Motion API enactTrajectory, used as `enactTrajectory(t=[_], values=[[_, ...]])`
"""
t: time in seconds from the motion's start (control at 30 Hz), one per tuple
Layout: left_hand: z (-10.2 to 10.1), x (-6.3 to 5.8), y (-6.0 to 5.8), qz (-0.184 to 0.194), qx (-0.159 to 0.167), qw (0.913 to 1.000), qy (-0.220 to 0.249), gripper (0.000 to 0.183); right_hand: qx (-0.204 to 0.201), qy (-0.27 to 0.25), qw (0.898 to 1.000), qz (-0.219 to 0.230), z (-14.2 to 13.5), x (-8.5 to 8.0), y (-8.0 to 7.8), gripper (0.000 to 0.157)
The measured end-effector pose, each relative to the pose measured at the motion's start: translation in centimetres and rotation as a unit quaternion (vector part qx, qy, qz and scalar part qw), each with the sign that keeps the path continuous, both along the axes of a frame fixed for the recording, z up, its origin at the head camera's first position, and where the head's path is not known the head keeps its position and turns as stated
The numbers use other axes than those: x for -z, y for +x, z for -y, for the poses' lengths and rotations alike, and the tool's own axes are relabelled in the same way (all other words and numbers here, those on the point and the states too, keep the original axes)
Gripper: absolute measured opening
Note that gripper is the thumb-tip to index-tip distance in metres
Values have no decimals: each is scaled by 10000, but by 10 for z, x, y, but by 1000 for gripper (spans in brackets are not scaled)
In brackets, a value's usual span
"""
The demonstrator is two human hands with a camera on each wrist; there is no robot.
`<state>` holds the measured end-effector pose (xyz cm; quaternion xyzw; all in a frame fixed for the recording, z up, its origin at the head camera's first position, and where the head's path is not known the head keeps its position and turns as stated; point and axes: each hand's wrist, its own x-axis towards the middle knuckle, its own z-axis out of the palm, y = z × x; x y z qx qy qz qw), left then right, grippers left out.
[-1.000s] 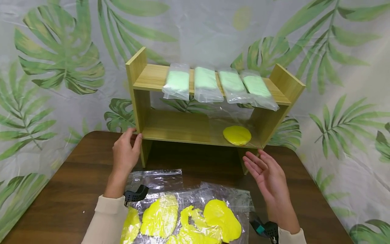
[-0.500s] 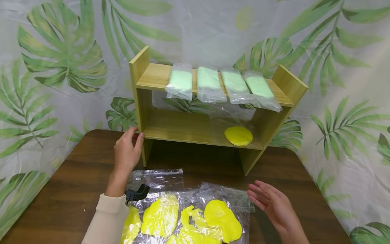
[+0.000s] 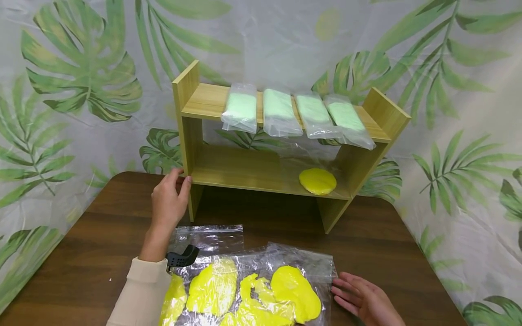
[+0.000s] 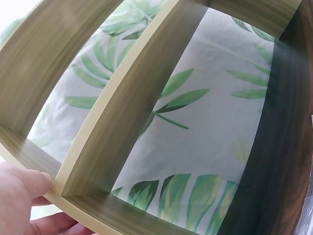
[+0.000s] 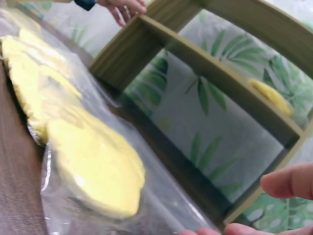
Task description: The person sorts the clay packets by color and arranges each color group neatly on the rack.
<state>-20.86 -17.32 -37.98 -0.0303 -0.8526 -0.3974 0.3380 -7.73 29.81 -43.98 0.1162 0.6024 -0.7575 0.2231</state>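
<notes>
My left hand (image 3: 169, 199) holds the left side panel of a small wooden shelf (image 3: 232, 170). In the left wrist view the thumb (image 4: 32, 182) lies on the panel's front edge, with other fingers on its outer side. Low at the right, my right hand (image 3: 364, 296) has its fingers extended beside a clear zip bag (image 3: 320, 267) with a flattened yellow mass (image 3: 295, 292) inside. Whether its fingertips touch the plastic, I cannot tell. More bagged yellow pieces (image 3: 214, 287) lie to the left on the table.
Several clear bags of pale green material (image 3: 279, 106) lie along the upper shelf, their ends overhanging its front edge. A bagged yellow disc (image 3: 317, 181) rests on the middle board's right side. Beneath is a dark wooden table (image 3: 94, 253), before a leaf-patterned cloth (image 3: 281, 40).
My right hand has left the shelf's lower right corner and come down toward the bags on the table. The left hand stays on the side panel.
</notes>
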Motion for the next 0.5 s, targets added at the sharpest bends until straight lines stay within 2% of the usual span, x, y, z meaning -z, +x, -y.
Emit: enactTrajectory(t=[0.23, 0.37, 0.5], values=[[1, 0, 0, 37, 4, 10000, -33, 27, -225, -366, 9983, 392, 7, 10, -1, 64], [1, 0, 0, 39, -14, 10000, -30, 26, -268, -458, 9980, 339, 11, 11, -3, 59], [1, 1, 0, 57, -7, 10000, -41, 26, -173, -206, 9994, 213, 10, 11, -3, 66]])
